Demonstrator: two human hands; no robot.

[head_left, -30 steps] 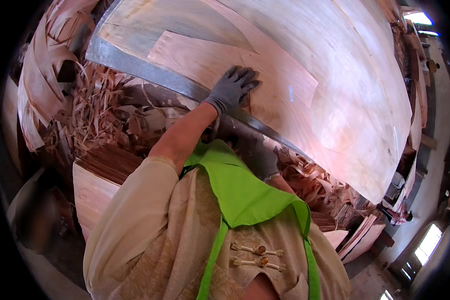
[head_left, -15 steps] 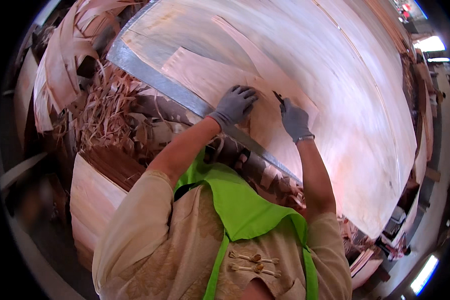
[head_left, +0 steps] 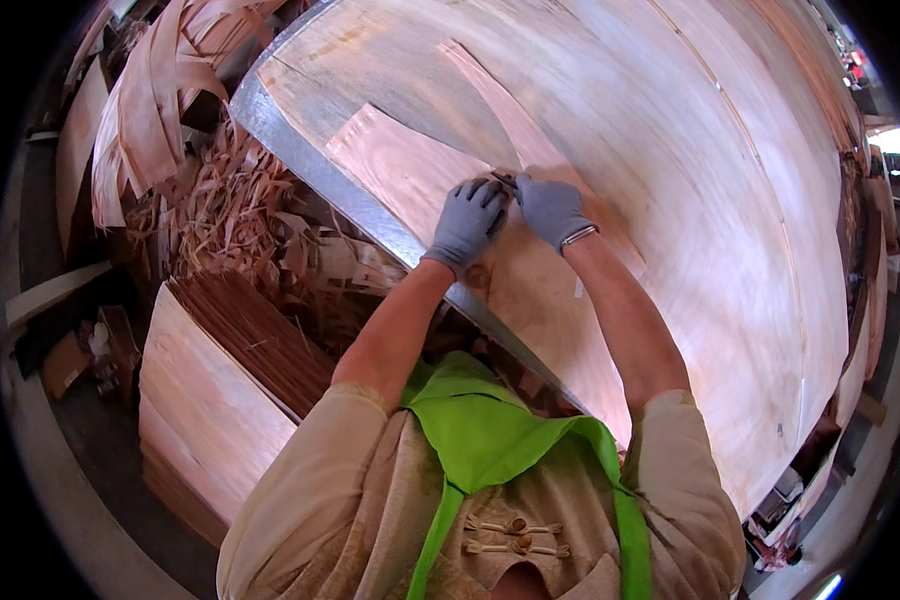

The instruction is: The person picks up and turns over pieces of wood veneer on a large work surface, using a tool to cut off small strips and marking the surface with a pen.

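A large pale wood veneer sheet [head_left: 710, 260] covers the work surface in front of me. On it lie a pinkish veneer piece [head_left: 398, 165] and a narrow, tapering veneer strip [head_left: 500, 105]. My left hand [head_left: 467, 222], in a grey glove, rests with its fingers spread on the pinkish piece's right part. Close beside it, my grey-gloved right hand [head_left: 553, 212] grips a slim black knife [head_left: 507, 181]. The knife's tip points left, by the left fingertips. Whether the blade touches the veneer is hidden.
A metal edge strip [head_left: 315, 170] borders the work surface on my side. Shredded veneer scraps [head_left: 230, 215] heap to the left, below long curled veneer offcuts [head_left: 140, 120]. A stack of veneer sheets [head_left: 205, 390] stands at the lower left.
My right hand has moved left and slightly up with the knife, closing the gap to my left hand. The left hand stays on the veneer; the whole view has shifted slightly.
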